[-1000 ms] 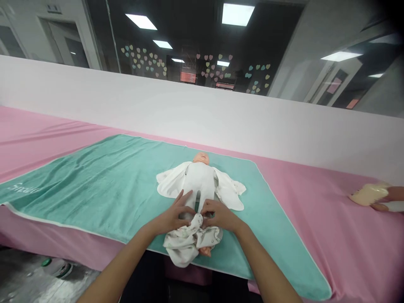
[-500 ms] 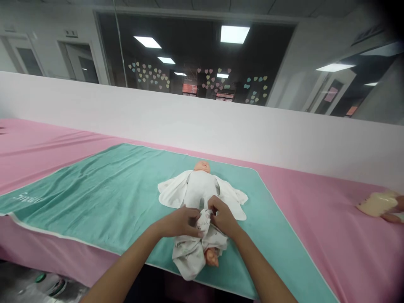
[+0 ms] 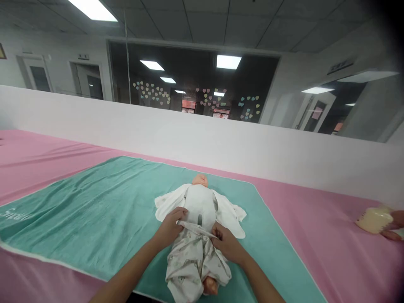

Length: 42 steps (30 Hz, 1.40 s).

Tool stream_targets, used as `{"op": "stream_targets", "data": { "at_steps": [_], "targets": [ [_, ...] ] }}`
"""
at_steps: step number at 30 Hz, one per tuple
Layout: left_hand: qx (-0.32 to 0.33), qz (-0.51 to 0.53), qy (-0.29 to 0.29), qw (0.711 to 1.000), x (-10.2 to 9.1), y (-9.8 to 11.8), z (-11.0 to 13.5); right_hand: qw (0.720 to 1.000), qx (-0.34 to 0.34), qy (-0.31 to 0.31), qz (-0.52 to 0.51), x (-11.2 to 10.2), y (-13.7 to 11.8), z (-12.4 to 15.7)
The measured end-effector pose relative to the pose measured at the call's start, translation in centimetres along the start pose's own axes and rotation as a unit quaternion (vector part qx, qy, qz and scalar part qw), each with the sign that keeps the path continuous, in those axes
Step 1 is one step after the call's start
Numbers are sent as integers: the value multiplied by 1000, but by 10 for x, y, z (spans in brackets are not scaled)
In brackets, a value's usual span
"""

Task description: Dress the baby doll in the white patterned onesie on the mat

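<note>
A baby doll [image 3: 200,180] lies on its back on a green towel [image 3: 104,206], its head toward the wall. White cloth covers its torso, and an opened white baby shirt [image 3: 227,212] spreads out on both sides beneath it. Patterned baby pants [image 3: 186,263] cover its legs, with one foot [image 3: 210,286] showing at the bottom. My left hand [image 3: 172,225] pinches the waistband at its left end. At the right end, my right hand [image 3: 225,240] grips the same waistband. The band is stretched between both hands across the doll's lower belly.
Pink cloth [image 3: 315,219] covers the table around the towel. At the far right, a doll's hand [image 3: 393,235] or a person's hand touches a yellowish bottle-like object [image 3: 374,219]. A low white wall [image 3: 189,139] runs along the back, below a large mirror or window.
The bunched pants have been pulled up from the doll's thighs to its lower belly and spread out. My hands have moved apart along the waistband. The camera has tilted up.
</note>
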<state>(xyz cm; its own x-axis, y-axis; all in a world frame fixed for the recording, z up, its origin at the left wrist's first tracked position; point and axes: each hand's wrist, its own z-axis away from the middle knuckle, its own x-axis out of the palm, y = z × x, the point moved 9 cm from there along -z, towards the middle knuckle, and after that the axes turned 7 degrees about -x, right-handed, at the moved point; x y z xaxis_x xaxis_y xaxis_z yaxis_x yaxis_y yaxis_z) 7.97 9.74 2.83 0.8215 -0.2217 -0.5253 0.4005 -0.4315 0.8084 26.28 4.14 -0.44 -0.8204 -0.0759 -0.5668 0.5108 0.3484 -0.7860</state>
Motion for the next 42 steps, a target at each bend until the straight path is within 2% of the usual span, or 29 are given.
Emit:
{"op": "stream_targets", "data": {
  "at_steps": [3, 6, 9, 14, 17, 19, 22, 24, 26, 29, 33, 38, 42],
  "targets": [
    [8, -27, -11, 1000, 9, -6, -11, 995, 6, 88, 39, -12, 21, 1],
    [12, -68, -26, 997, 17, -10, -22, 989, 8, 139, 50, -21, 36, 1],
    [20, -107, -14, 994, 18, -12, -34, 985, -8, 155, 80, -32, 34, -4],
    [5, -136, -8, 991, 10, -13, -56, 967, -32, 199, 157, -60, 11, -24],
    [2, -123, -31, 992, 11, -13, -64, 968, 3, 236, 82, -65, 21, -39],
    [-13, -93, -42, 995, 13, -19, -65, 973, 36, 227, -22, -56, 41, -47],
    [-69, -5, -68, 995, 20, -37, -61, 969, 67, 180, -155, -36, 69, -49],
    [-90, 71, -108, 988, 28, -43, -55, 972, 83, 126, -178, -28, 80, -45],
    [-92, 134, -144, 976, 33, -41, -51, 981, 86, 75, -158, -25, 81, -40],
    [-83, 195, -182, 960, 35, -31, -47, 989, 70, 53, -115, -30, 66, -40],
    [-52, 258, -223, 939, 38, -15, -45, 999, -2, 25, -42, -26, 22, -46],
    [-65, 297, -153, 940, 35, -23, -48, 999, -47, -18, -8, -4, -17, -48],
    [-72, 304, -154, 937, 39, -25, -47, 994, -87, 25, 53, 3, -33, -51]
  ]
}}
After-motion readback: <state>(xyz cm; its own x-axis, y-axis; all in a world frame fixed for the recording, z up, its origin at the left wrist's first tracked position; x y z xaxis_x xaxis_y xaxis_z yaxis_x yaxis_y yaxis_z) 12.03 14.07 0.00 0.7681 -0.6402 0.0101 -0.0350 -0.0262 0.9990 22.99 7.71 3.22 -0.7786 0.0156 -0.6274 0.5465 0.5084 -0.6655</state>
